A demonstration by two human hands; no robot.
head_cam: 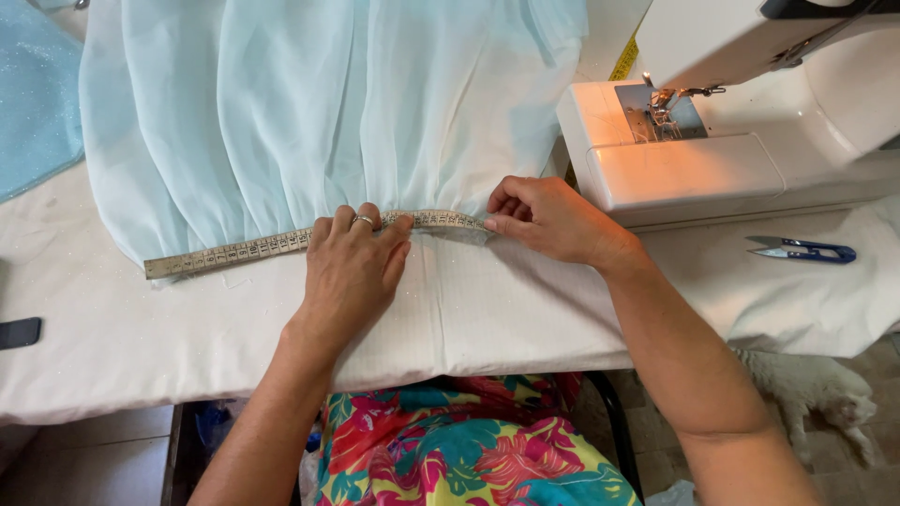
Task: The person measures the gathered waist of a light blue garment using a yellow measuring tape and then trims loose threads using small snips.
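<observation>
White sewing machine [731, 141], blue thread snips [802, 249], white cat [816, 389] on the floor, dark phone [19, 332].

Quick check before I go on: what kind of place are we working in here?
Likely a home sewing table: a white sewing machine, pale blue fabric being measured with a tape measure, blue thread snips, and a white cat on the floor.

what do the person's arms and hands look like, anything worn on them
Both forearms are bare, with no sleeves, gloves, watch or bracelets in view. The left hand wears one silver-coloured ring on a finger. The right hand shows no ring or other jewellery from this angle. Fingernails look short and unpainted. Below the arms, the person's clothing is a bright floral print in pink, teal and yellow.
</observation>
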